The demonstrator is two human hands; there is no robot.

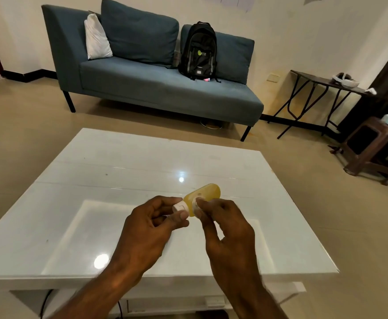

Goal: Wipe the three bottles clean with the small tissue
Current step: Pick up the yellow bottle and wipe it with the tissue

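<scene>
A small yellow bottle [205,193] with a white cap [179,207] is held tilted above the white glossy table [119,180], its bottom pointing away from me. My left hand [151,226] pinches the cap end between thumb and fingers. My right hand [223,229] presses a small white tissue [196,204] against the bottle's side near the neck. Only this one bottle is in view.
A blue sofa [165,88] with a black backpack [198,50] and a white cushion [96,40] stands beyond the table. At the right are a dark folding table [322,85] and brown plastic stools [377,148]. Tan floor surrounds the table.
</scene>
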